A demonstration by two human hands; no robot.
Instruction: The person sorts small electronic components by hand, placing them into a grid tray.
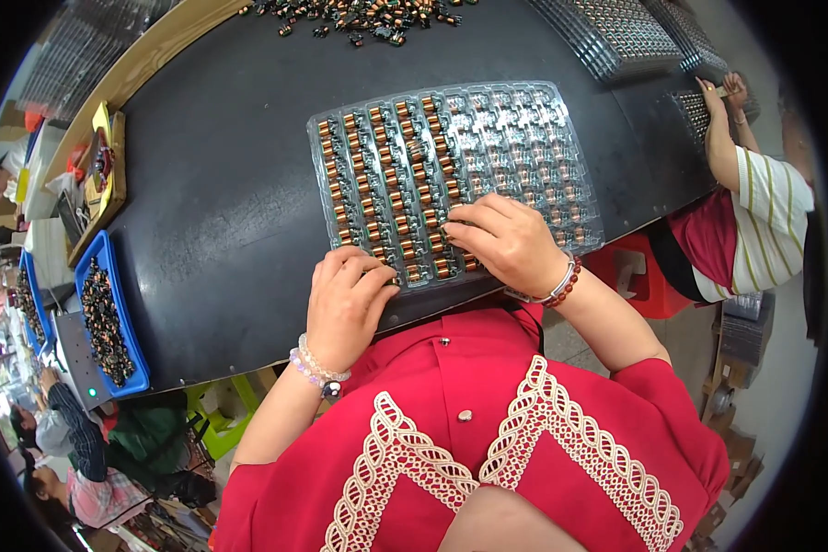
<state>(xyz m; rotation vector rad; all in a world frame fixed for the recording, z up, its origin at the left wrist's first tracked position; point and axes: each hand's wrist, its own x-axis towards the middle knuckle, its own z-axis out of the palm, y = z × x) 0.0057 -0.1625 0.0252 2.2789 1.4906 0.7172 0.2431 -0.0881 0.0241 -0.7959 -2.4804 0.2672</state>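
A clear plastic tray [517, 124] with rows of moulded pockets lies on the black table in front of me. Small copper-wound coils [398, 200] fill the columns on its left side, while pockets on the right hold none. At the tray's near left edge, my left hand [343, 299] has its fingers curled, thumb and forefinger drawn together over the coils. My right hand [513, 244] reaches over the tray's near middle, its fingertips bent down onto the last filled column. Whatever either set of fingertips grips is hidden.
Loose coils [368, 17] are heaped at the far edge of the black table [221, 184]. Blue bins [138, 354] of small parts stand at the left. Stacked clear trays [621, 41] rise at the far right, near a co-worker's hands [722, 97]. A wooden rail [147, 55] borders the left.
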